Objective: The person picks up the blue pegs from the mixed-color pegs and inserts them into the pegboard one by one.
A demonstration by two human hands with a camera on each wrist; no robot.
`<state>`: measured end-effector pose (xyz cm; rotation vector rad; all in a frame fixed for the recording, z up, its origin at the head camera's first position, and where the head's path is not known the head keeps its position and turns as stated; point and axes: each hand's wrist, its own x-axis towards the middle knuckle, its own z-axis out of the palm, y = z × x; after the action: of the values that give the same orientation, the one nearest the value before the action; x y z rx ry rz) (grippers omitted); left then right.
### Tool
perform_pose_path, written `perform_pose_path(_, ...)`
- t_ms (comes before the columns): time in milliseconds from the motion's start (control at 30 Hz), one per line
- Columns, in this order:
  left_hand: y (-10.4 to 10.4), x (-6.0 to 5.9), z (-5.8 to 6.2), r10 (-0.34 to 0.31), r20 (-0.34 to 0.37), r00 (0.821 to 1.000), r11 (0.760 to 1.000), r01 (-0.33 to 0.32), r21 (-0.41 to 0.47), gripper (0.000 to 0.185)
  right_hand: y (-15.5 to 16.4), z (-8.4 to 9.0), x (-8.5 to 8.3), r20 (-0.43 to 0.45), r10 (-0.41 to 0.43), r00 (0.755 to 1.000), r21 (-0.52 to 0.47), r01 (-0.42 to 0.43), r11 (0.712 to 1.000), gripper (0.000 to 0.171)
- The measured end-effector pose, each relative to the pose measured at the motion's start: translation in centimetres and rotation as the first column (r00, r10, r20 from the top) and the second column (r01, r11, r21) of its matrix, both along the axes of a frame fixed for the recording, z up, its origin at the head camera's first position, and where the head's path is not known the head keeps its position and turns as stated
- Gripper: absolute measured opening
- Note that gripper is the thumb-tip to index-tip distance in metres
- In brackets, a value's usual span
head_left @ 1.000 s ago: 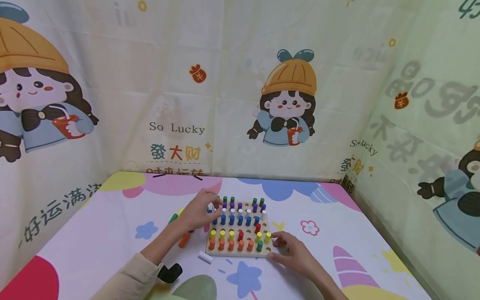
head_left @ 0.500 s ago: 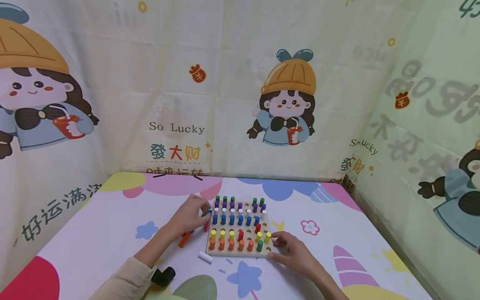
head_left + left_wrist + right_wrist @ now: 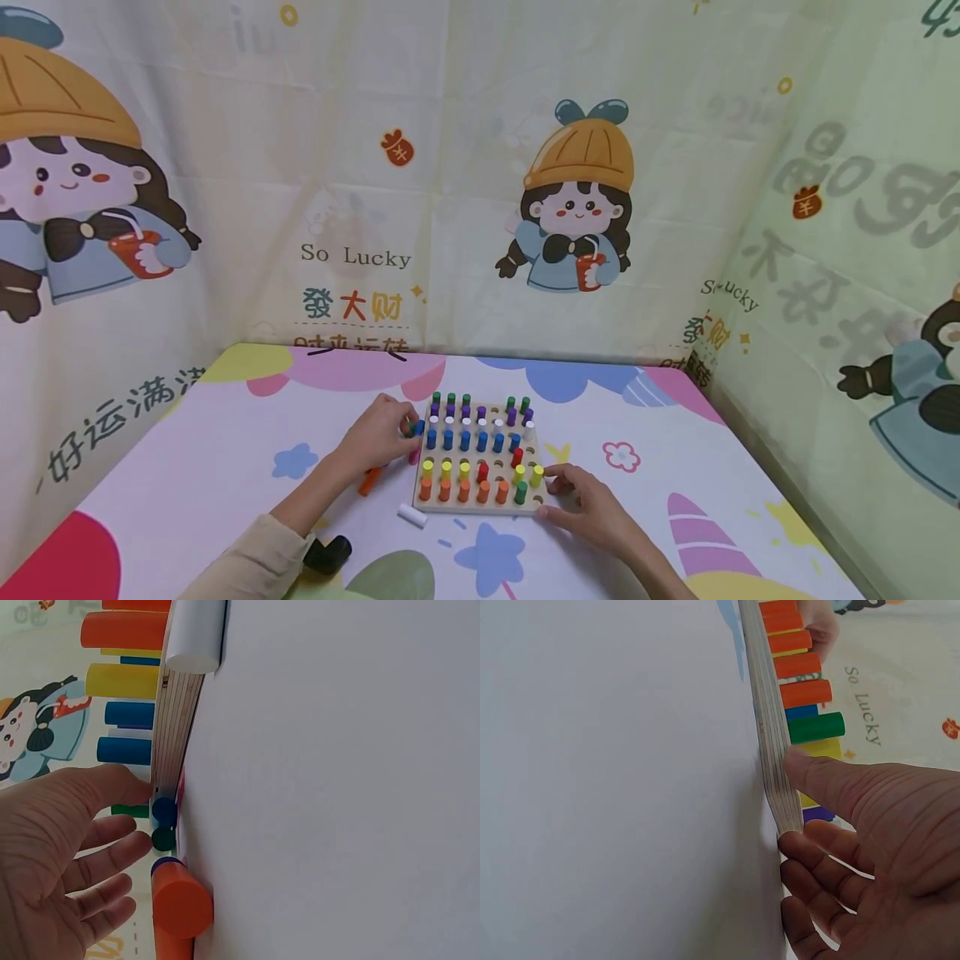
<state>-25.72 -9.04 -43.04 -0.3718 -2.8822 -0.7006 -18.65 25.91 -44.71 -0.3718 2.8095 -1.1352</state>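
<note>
A wooden pegboard point(image 3: 480, 508) stands on the table, with rows of coloured pegs upright in its holes. My left hand point(image 3: 375, 437) is at the board's left side, thumb and fingers apart. Its fingertips are close to a loose blue peg point(image 3: 163, 811) and a green peg point(image 3: 163, 839) lying beside the board. Around the near right corner, my right hand point(image 3: 588, 504) grips the board, its thumb point(image 3: 814, 769) on the front edge and curved fingers along the right side. A green peg point(image 3: 817, 727) rises from the front row close to that thumb.
Nearer the front, a loose orange peg point(image 3: 369, 482) and a white peg point(image 3: 412, 515) lie left of the board. A black object point(image 3: 327, 554) shows at the left sleeve point(image 3: 247, 562). Printed cloth walls point(image 3: 450, 208) surround the table.
My left hand has moved left and down from over the board's far left corner to the loose pegs beside it. The right hand stays on the board.
</note>
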Motion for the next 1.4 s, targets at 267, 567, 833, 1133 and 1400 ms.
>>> perform_pose_path(267, 0.1, -0.17, -0.39, 0.01, 0.011, 1.0, 0.999, -0.01, -0.052, 0.024, 0.01, 0.08, 0.04, -0.003, -0.001, 1.0, -0.003, 0.001, 1.0, 0.056)
perform_pose_path(567, 0.03, -0.05, -0.74, 0.032, 0.029, 0.999, 0.999, -0.031, -0.035, 0.023, 0.06, -0.03, 0.03, -0.004, 0.02, 1.0, -0.01, -0.02, 1.0, 0.056)
perform_pose_path(833, 0.02, 0.09, -0.69, 0.038, 0.041, 0.998, 0.999, -0.039, 0.004, 0.021, 0.02, 0.03, 0.03, -0.002, 0.015, 1.0, -0.007, -0.015, 1.0, 0.056)
perform_pose_path(1133, -0.21, 0.16, -0.79, 0.063, 0.05, 0.997, 0.998, -0.065, 0.028, 0.023, 0.06, -0.06, 0.09, -0.011, 0.028, 1.0, -0.013, -0.028, 1.0, 0.056)
perform_pose_path(1400, -0.25, -0.14, -0.92, 0.058, 0.038, 0.998, 0.998, -0.059, 0.035, 0.024, 0.05, 0.03, 0.09, -0.022, 0.027, 0.999, -0.009, -0.027, 1.0, 0.056)
